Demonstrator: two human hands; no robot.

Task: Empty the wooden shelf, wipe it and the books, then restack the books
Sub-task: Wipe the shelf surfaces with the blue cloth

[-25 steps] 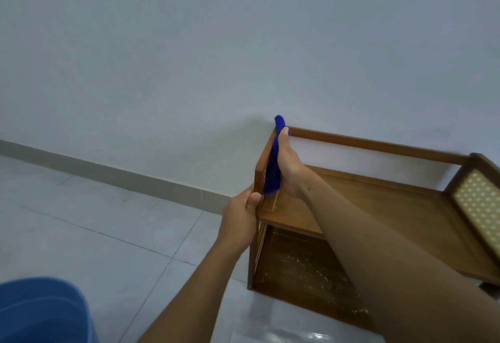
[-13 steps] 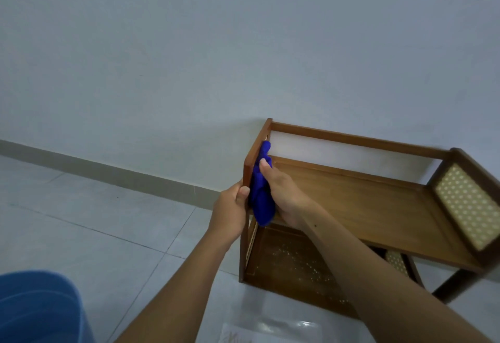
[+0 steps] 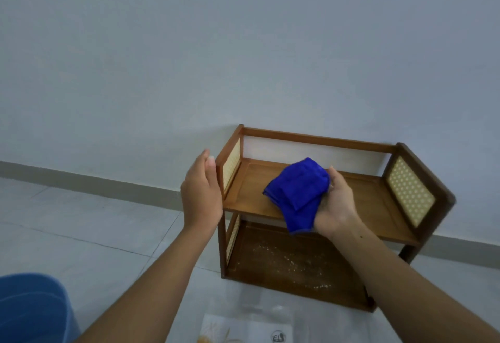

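A small two-tier wooden shelf (image 3: 376,202) with cane side panels stands on the floor against the wall, both tiers bare of books. My right hand (image 3: 336,204) holds a folded blue cloth (image 3: 296,193) above the upper tier, palm turned up. Just off the shelf's left side post hovers my left hand (image 3: 201,193), fingers apart and holding nothing. The lower tier (image 3: 292,264) carries pale crumbs or dust. No books are fully in view.
A clear plastic-wrapped flat item (image 3: 251,329) lies on the tiled floor in front of the shelf. Blue fabric (image 3: 29,310) fills the bottom left corner. A grey skirting (image 3: 81,180) runs along the wall.
My right hand has lifted the cloth off the left side panel and brought it over the upper tier. My left hand has let go of the left post.
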